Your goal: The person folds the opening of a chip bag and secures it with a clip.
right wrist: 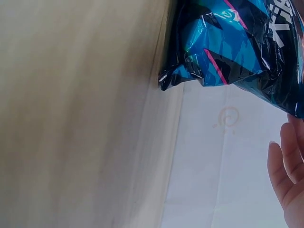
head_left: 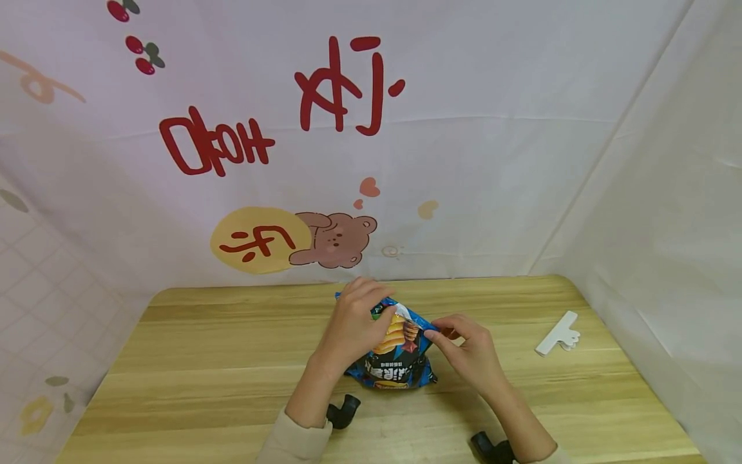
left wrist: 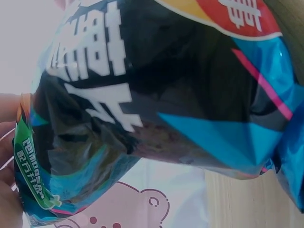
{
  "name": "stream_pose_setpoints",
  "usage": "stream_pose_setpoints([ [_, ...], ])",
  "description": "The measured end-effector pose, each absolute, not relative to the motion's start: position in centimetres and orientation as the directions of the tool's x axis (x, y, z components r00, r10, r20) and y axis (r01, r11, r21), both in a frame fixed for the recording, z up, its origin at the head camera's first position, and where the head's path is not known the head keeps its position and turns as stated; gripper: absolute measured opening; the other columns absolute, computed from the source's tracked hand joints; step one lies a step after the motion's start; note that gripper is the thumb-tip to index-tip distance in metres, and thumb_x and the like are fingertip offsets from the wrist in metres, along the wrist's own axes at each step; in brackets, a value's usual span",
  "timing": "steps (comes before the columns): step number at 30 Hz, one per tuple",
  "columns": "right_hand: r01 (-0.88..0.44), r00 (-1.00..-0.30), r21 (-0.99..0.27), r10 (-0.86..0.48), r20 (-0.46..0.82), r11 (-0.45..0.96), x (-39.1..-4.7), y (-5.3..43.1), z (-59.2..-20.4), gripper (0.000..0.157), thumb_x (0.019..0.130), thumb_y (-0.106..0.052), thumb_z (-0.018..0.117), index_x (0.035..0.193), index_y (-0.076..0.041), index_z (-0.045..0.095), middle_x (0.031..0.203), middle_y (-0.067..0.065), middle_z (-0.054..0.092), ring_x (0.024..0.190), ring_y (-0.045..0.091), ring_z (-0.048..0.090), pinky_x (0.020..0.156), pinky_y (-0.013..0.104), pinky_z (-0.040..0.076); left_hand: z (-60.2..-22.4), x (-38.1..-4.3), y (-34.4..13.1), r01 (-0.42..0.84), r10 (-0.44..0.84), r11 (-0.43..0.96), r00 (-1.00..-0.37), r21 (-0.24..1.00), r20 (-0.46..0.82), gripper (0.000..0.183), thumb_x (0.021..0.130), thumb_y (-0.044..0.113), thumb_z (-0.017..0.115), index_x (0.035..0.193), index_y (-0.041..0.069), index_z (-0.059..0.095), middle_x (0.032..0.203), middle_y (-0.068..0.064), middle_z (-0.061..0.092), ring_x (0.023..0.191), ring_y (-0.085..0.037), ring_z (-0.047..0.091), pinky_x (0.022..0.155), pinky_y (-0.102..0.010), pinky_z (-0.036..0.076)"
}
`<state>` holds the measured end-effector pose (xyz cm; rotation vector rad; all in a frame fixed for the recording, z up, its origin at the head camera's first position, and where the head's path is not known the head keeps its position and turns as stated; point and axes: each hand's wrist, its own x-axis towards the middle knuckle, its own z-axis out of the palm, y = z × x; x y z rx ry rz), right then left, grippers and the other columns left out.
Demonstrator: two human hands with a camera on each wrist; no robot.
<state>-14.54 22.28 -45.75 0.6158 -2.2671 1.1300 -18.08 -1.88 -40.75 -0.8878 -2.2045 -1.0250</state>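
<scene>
A puffed blue-and-black bag of chips (head_left: 397, 351) stands on the wooden table between both hands, its printed front facing the head camera. My left hand (head_left: 356, 325) grips its upper left edge, thumb across the front and fingers behind. At the upper right corner, my right hand (head_left: 471, 348) pinches the bag's blue edge between thumb and finger. In the left wrist view the bag (left wrist: 156, 90) fills most of the picture, with fingers at its left edge. Low on the right of the right wrist view, fingers (right wrist: 282, 166) of the right hand show beside the bag (right wrist: 223, 42).
A white clip (head_left: 561, 334) lies on the table (head_left: 220, 354) at the right. Black curved pieces (head_left: 344, 411) sit by both wrists. Behind the table's far edge hangs a white printed cloth (head_left: 493, 161), which also closes off both sides.
</scene>
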Motion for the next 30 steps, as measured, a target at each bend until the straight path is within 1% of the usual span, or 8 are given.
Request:
stream_pose_setpoints([
  [7,-0.604,-0.749,-0.556,-0.167,0.641,0.571,-14.65,22.32,-45.88,0.025,0.080,0.006,0.086,0.096,-0.011,0.079,0.088,-0.008,0.072,0.075,0.007,0.064,0.068,0.024,0.057,-40.41,-17.88,-2.10,0.669,0.321,0.548,-0.722,0.502,0.613,0.026,0.090,0.012,0.084,0.114,0.004,0.079,0.112,-0.006,0.076,0.111,-0.024,0.065,0.103,-0.044,0.050],
  [10,-0.602,-0.748,-0.550,-0.168,0.642,0.578,-14.70,22.34,-45.91,0.024,0.081,0.007,0.085,0.096,-0.011,0.079,0.088,-0.008,0.072,0.075,0.007,0.064,0.068,0.025,0.058,-40.34,-17.89,-2.18,0.656,0.322,0.550,-0.738,0.517,0.593,0.026,0.091,0.012,0.084,0.114,0.004,0.079,0.111,-0.006,0.076,0.110,-0.024,0.064,0.102,-0.043,0.051],
  [13,-0.601,-0.748,-0.550,-0.165,0.643,0.580,-14.71,22.36,-45.95,0.025,0.081,0.008,0.085,0.096,-0.011,0.079,0.088,-0.008,0.072,0.075,0.007,0.064,0.068,0.025,0.058,-40.28,-17.90,-2.21,0.663,0.333,0.543,-0.734,0.516,0.592,0.022,0.092,0.012,0.083,0.112,0.004,0.079,0.108,-0.006,0.075,0.107,-0.023,0.064,0.099,-0.042,0.052],
  [16,-0.605,-0.743,-0.547,-0.164,0.648,0.579,-14.69,22.35,-45.95,0.025,0.081,0.009,0.084,0.095,-0.011,0.079,0.088,-0.007,0.073,0.075,0.008,0.064,0.069,0.021,0.057,-40.29,-17.86,-2.18,0.670,0.341,0.541,-0.727,0.508,0.596,0.019,0.093,0.011,0.081,0.110,0.004,0.079,0.106,-0.006,0.075,0.104,-0.022,0.063,0.097,-0.041,0.052],
  [20,-0.612,-0.737,-0.542,-0.167,0.655,0.576,-14.66,22.32,-45.93,0.024,0.081,0.009,0.084,0.094,-0.010,0.078,0.088,-0.006,0.073,0.075,0.009,0.065,0.071,0.015,0.054,-40.36,-17.86,-2.10,0.678,0.342,0.542,-0.718,0.496,0.607,0.017,0.093,0.009,0.080,0.109,0.003,0.080,0.105,-0.007,0.075,0.102,-0.022,0.063,0.097,-0.040,0.051],
  [24,-0.613,-0.736,-0.539,-0.169,0.656,0.578,-14.67,22.34,-45.95,0.023,0.082,0.010,0.083,0.094,-0.010,0.078,0.089,-0.005,0.073,0.075,0.009,0.065,0.072,0.013,0.052,-40.47,-17.91,-2.04,0.694,0.340,0.546,-0.696,0.470,0.632,0.017,0.093,0.009,0.081,0.108,0.002,0.080,0.104,-0.005,0.075,0.101,-0.022,0.063,0.096,-0.040,0.051],
  [26,-0.610,-0.738,-0.539,-0.170,0.653,0.580,-14.68,22.39,-45.98,0.021,0.084,0.009,0.082,0.094,-0.010,0.079,0.089,-0.005,0.073,0.076,0.009,0.065,0.071,0.013,0.052,-40.52,-17.94,-2.01,0.702,0.342,0.547,-0.684,0.456,0.644,0.017,0.092,0.009,0.081,0.108,0.002,0.080,0.103,-0.005,0.075,0.100,-0.022,0.063,0.096,-0.040,0.051],
  [30,-0.601,-0.745,-0.536,-0.172,0.645,0.593,-14.66,22.51,-46.07,0.013,0.089,0.003,0.080,0.093,-0.009,0.078,0.089,-0.005,0.073,0.076,0.008,0.065,0.069,0.012,0.051,-40.61,-17.99,-1.96,0.717,0.345,0.545,-0.664,0.434,0.664,0.017,0.092,0.009,0.081,0.107,0.002,0.080,0.101,-0.005,0.076,0.099,-0.022,0.063,0.094,-0.039,0.051],
])
